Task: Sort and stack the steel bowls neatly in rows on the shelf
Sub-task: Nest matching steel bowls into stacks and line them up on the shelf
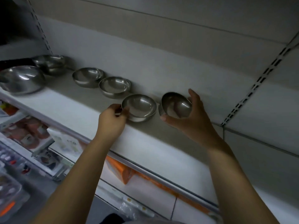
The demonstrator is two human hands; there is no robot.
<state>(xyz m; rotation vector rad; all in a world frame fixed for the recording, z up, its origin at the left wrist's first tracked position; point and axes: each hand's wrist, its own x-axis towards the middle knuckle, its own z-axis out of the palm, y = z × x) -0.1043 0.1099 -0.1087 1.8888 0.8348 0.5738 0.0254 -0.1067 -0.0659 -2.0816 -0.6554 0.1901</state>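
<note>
The tilted bowl [177, 105] sits at the right end of the row, its mouth turned up and leftward, cupped in the right hand [192, 117], whose thumb curls under the near edge while the fingers wrap round the far side. Just beside it on the left, almost touching, the front stack [140, 106] rests on the shelf [64, 101], the left hand [111, 120] pinching its near-left rim. Nesting would likely mean a short leftward carry by the right hand, levelling the bowl first.
</note>
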